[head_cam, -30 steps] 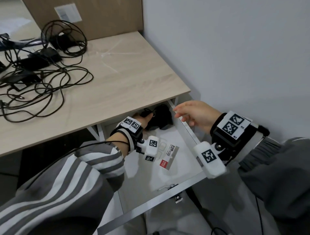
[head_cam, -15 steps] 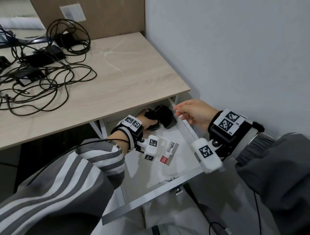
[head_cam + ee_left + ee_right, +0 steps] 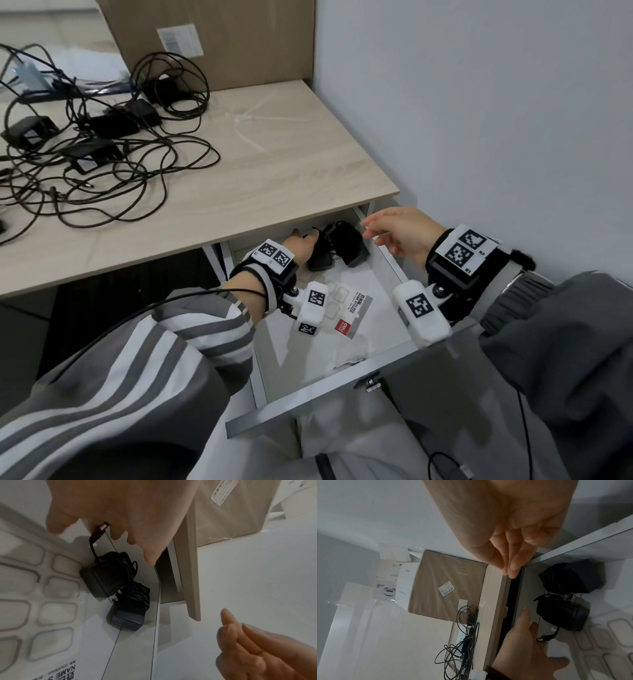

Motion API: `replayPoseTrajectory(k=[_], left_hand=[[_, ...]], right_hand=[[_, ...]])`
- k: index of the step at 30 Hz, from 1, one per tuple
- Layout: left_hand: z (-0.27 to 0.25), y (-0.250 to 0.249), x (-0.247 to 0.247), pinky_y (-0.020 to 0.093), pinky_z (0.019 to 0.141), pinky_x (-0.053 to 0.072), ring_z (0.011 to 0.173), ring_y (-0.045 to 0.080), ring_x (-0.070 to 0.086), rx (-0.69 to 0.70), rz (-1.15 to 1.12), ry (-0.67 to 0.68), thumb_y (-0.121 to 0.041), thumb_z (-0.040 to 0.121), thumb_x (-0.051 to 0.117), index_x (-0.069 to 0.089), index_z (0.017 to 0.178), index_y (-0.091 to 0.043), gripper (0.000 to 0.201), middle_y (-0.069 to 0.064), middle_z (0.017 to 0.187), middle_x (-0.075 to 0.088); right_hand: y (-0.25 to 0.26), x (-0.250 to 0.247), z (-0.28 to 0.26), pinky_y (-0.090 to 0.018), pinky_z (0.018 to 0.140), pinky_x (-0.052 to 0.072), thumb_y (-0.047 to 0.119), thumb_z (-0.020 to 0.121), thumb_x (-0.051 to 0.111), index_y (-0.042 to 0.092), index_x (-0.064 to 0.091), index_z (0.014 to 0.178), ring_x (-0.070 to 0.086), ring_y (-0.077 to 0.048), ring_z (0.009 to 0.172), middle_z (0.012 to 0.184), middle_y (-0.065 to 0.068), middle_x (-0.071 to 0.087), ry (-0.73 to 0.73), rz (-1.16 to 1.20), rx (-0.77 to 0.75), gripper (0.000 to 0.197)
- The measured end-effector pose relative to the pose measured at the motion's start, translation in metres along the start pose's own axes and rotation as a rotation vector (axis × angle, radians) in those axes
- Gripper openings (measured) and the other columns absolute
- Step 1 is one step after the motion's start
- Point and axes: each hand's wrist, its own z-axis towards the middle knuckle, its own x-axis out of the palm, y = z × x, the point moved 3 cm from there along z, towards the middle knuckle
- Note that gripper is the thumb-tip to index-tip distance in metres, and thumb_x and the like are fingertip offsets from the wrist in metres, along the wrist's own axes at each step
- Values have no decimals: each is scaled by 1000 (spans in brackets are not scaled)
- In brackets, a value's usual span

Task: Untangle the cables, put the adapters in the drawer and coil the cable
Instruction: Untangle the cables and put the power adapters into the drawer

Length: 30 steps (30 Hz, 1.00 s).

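Note:
Two black adapters, one point(image 3: 320, 261) point(image 3: 106, 577) point(image 3: 561, 615) beside the other point(image 3: 349, 245) point(image 3: 130, 614) point(image 3: 573, 577), lie wound in their cables at the back of the open white drawer point(image 3: 325, 387). My left hand point(image 3: 301, 245) point(image 3: 120, 513) point(image 3: 522, 649) reaches into the drawer just left of them, fingers straight and holding nothing. A barrel plug point(image 3: 99, 532) point(image 3: 543, 638) lies on the drawer floor by those fingers. Over the drawer's right wall hovers my right hand point(image 3: 397, 233) point(image 3: 510, 540), its fingers loosely together and empty.
A tangle of black cables and adapters point(image 3: 102, 154) covers the left of the wooden desk point(image 3: 274, 164). A cardboard box point(image 3: 222, 34) leans at the desk's back. A sticker sheet point(image 3: 352, 308) lies in the drawer. A white wall closes the right side.
My left hand has shifted slightly at the back of the drawer, and the two adapters now show apart beside it. The right hand stays over the drawer's right wall.

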Motion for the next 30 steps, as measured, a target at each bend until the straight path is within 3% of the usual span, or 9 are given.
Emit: replayPoseTrajectory(k=[2, 4, 7, 11, 18, 21, 25, 27, 30], left_hand=[[-12, -1, -9, 37, 107, 29, 135, 35, 35, -22, -17, 21, -31, 103, 33, 26, 148, -6, 52, 21, 150, 30], [-28, -4, -19, 37, 102, 34, 127, 35, 42, 17, -45, 36, -15, 102, 35, 34, 142, -5, 41, 23, 145, 36], [-53, -10, -34, 30, 86, 45, 108, 24, 57, 77, -46, 115, -23, 98, 45, 55, 126, -8, 34, 8, 125, 59], [-83, -22, -78, 34, 84, 54, 86, 18, 66, 188, -192, 143, -21, 94, 53, 65, 109, -7, 24, 2, 89, 72], [-98, 3, -200, 17, 62, 45, 69, 8, 62, 249, -270, -263, -7, 91, 48, 65, 96, -11, 17, 3, 85, 69], [-96, 44, -253, 20, 59, 44, 71, 13, 60, 156, -234, -599, -9, 88, 54, 66, 91, -16, 14, -2, 77, 65], [-95, 114, -327, 38, 96, 43, 114, 31, 53, -153, 9, -1004, -12, 84, 54, 62, 114, -14, 31, 10, 119, 60], [-96, 143, -349, 47, 105, 32, 128, 39, 36, -368, 103, -1078, -11, 82, 58, 54, 123, -13, 41, 18, 137, 42], [-84, 181, -362, 49, 108, 27, 130, 44, 30, -568, 173, -946, -22, 83, 64, 46, 127, -13, 48, 22, 146, 29]], right_hand=[[5, 1, -4, -15, 42, 33, 9, 91, 53, 18, 67, 87, 55, -6, 57, 76, 2, 68, 2, -13, -18, 16], [12, 5, -9, -15, 43, 33, 9, 91, 53, 18, 67, 88, 55, -6, 58, 76, 2, 68, 10, -19, -38, 16], [36, 17, -14, -14, 43, 32, 7, 91, 52, 16, 66, 87, 53, -5, 55, 78, 0, 67, 32, -20, -87, 17], [85, 49, -16, -16, 44, 30, 5, 89, 52, 16, 65, 85, 53, -6, 57, 77, 0, 66, 59, -51, -199, 17], [160, 142, 9, -21, 54, 37, 12, 89, 53, 15, 64, 92, 57, -8, 65, 79, 1, 66, 191, -251, -315, 12], [180, 187, 22, -21, 56, 41, 12, 88, 55, 14, 63, 97, 58, -8, 67, 79, 2, 65, 302, -373, -331, 12], [193, 237, 25, -23, 62, 42, 12, 90, 54, 16, 62, 93, 58, -9, 70, 78, 3, 63, 426, -392, -367, 10], [192, 253, 26, -22, 63, 42, 12, 90, 54, 18, 61, 89, 58, -7, 69, 77, 5, 63, 473, -383, -373, 10], [184, 265, 28, -21, 62, 43, 12, 91, 54, 18, 63, 93, 59, -7, 71, 81, 4, 65, 514, -383, -363, 10]])
